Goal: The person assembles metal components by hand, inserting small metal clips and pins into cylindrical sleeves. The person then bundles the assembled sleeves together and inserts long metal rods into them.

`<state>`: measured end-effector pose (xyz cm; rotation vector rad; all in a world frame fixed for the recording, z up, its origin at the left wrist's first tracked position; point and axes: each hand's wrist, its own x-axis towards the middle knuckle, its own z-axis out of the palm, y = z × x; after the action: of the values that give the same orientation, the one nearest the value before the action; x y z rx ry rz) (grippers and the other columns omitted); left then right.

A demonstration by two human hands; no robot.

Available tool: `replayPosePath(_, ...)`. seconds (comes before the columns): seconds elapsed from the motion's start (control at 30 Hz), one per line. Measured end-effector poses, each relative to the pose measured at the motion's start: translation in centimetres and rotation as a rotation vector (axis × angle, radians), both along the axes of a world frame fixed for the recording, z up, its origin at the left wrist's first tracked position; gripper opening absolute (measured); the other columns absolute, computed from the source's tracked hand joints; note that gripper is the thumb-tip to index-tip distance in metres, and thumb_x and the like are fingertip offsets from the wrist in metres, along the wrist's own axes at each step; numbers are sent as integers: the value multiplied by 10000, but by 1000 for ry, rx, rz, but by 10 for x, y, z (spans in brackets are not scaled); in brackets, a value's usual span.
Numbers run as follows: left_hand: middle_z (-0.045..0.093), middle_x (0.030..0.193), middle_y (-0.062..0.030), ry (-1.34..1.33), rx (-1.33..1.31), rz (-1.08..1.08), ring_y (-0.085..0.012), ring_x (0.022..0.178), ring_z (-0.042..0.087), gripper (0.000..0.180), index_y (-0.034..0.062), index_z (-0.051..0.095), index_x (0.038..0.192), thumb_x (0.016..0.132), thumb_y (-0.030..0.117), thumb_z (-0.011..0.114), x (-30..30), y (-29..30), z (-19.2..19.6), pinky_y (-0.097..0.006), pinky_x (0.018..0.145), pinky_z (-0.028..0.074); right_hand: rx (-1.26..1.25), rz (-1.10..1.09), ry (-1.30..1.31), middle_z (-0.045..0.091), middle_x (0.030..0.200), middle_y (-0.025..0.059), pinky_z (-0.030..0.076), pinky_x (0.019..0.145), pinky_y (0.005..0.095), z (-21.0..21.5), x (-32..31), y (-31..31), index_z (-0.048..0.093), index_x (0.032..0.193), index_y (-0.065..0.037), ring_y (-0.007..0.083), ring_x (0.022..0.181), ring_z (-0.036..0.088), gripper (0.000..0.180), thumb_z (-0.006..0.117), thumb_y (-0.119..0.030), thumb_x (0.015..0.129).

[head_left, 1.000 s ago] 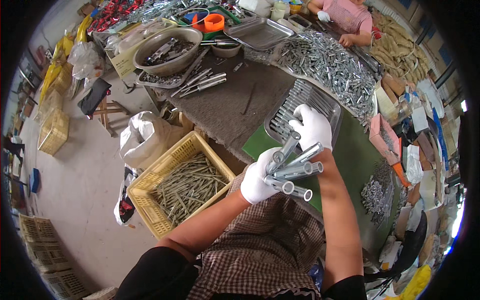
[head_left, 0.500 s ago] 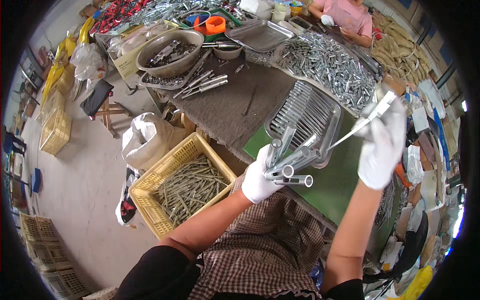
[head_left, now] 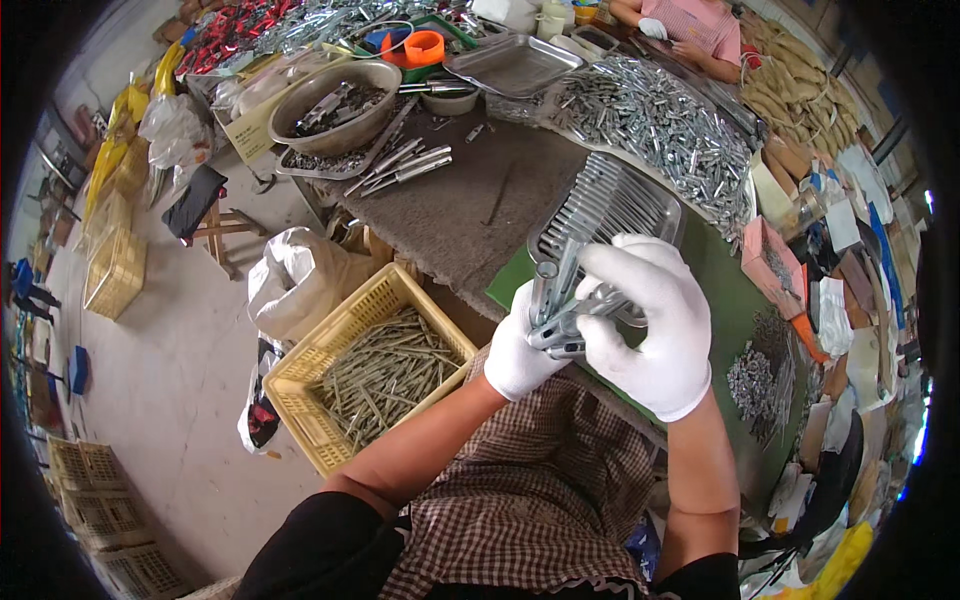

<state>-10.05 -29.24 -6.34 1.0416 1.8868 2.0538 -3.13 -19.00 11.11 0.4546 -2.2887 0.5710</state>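
From here I see my left hand (head_left: 520,352), in a white cotton glove, clenched around a bundle of short silver metal tubes (head_left: 562,300), their open ends fanning upward so each one can be picked off singly. My right hand (head_left: 655,325), gloved the same way, lies over the top of that bundle with its fingers (head_left: 622,262) curled around one or two of the tubes; its grip is closed on them, though I cannot tell how many it has. Both hands hover in front of my chest, above the near edge of the table (head_left: 455,215), which has a grey felt-like cover.

Just beyond the hands sits a shallow steel tray of tubes laid in neat parallel rows (head_left: 610,205), close enough to reach without leaning. Further back a loose heap of shiny metal pieces (head_left: 650,120) spreads across the table, and a round metal bowl (head_left: 340,100) holds darker parts. Below the table edge to my left stands a yellow plastic basket of dull long rods (head_left: 375,370), beside a white sack (head_left: 295,285) on the floor. To my right a green mat (head_left: 730,300) carries a small scatter of tiny metal bits (head_left: 755,375). Another person in a pink top (head_left: 700,25) works at the far side.
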Motion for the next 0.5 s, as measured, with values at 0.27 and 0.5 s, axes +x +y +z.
replayPosePath(0.27, 612, 1145, -143, 14, 45, 32, -240, 1040, 635, 768, 5, 411, 1298, 723, 274, 842, 1, -1, 6, -348, 907, 501, 108, 3, -30, 670, 864, 52, 496, 862, 421, 2, -2, -1, 672, 1056, -95, 272, 823, 631, 437, 722, -42, 626)
replayPosePath(0.5, 628, 1091, -151, -194, 118, -35, -249, 968, 662, 744, 30, 400, 1296, 723, 228, 831, -3, 2, -20, -370, 839, 529, 164, 80, -163, 674, 1052, 85, 490, 909, 413, 6, 1, 4, 651, 1135, -100, 279, 986, 636, 393, 707, -108, 746)
